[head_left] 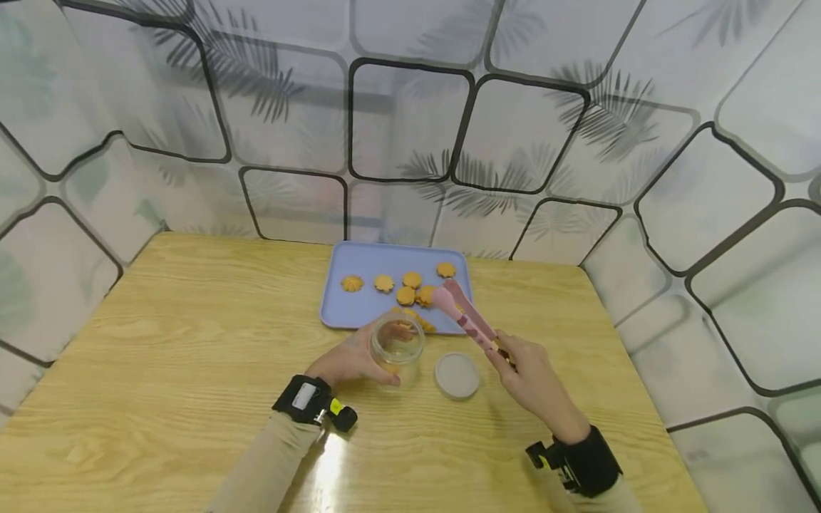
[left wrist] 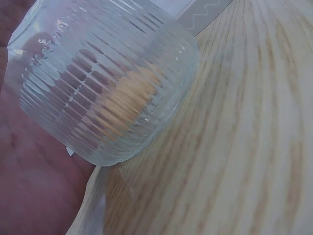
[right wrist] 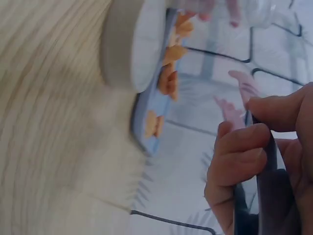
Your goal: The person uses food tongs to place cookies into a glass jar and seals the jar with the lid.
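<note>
Bright light fills the head view; glare streaks the worktop (head_left: 192, 349) toward its near edge. Glints dot the jar (left wrist: 112, 88); the right wrist view looks blurred.

Tan long sleeves (head_left: 261, 467), black wrist straps (head_left: 591, 462), white label (head_left: 304, 396) on the left strap (head_left: 321, 393), small black cameras (head_left: 346, 419) with yellow accents (head_left: 336, 407)

The left forearm (head_left: 261, 463) extends forward and inward, the left hand (head_left: 349, 358) curved in a grip, while the right forearm (head_left: 609, 500) angles forward-left, the right hand (head_left: 534, 376) pinching between thumb (right wrist: 281, 110) and curled fingers (right wrist: 239, 169).
</note>
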Demonstrator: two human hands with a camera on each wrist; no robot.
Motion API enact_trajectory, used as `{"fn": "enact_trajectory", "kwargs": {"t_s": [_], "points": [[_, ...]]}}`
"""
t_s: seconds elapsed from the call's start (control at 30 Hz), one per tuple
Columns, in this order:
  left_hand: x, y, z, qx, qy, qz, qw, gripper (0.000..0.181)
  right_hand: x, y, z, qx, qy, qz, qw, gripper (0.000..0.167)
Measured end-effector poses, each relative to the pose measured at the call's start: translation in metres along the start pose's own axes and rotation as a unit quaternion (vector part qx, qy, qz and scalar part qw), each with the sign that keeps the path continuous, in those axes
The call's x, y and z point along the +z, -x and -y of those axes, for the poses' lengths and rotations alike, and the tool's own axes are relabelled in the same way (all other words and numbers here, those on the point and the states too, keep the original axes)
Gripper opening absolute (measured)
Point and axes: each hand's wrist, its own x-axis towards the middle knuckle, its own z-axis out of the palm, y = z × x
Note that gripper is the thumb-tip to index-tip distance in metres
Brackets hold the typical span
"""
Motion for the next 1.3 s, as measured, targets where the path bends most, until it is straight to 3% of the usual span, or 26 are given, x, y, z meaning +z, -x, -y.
{"fn": "enact_trajectory", "kwargs": {"t_s": [0.1, 0.23, 0.4, 0.57, 0.77, 1.03, 1.13, 1.3], "points": [[0.000, 0.001, 0.002, 0.003, 0.006, 0.003, 1.0000, 0.094, 0.009, -0.014, -0.010, 0.066, 0.018, 0.037, 0.9970, 0.020], [0.002, 0.003, 0.003, -0.002, -0.001, 0.003, 1.0000, 0.093, 0.021, -0.029, -0.019, 0.132, -0.011, 0.071, 0.9887, 0.033], [0.003, 0.005, 0.004, -0.007, 0.004, 0.001, 1.0000, 0.092, 0.034, -0.042, -0.022, 0.148, -0.018, 0.083, 0.9854, 0.035], [0.001, 0.002, 0.005, 0.001, -0.006, 0.002, 1.0000, 0.092, 0.037, -0.043, -0.017, 0.161, -0.027, 0.074, 0.9838, 0.041], [-0.003, 0.001, 0.002, 0.008, -0.005, -0.001, 1.0000, 0.094, 0.038, -0.040, -0.018, 0.153, -0.051, 0.026, 0.9866, 0.038], [-0.005, 0.003, 0.001, 0.002, -0.007, -0.004, 1.0000, 0.095, 0.030, -0.030, -0.013, 0.148, -0.110, -0.012, 0.9828, 0.031], [-0.005, 0.003, 0.000, -0.004, -0.005, -0.006, 1.0000, 0.095, 0.020, -0.023, -0.005, 0.116, -0.136, -0.035, 0.9833, 0.029], [-0.004, 0.001, 0.000, -0.009, -0.012, -0.002, 0.9999, 0.093, 0.003, -0.006, 0.015, 0.023, -0.182, -0.061, 0.9810, 0.019]]}}
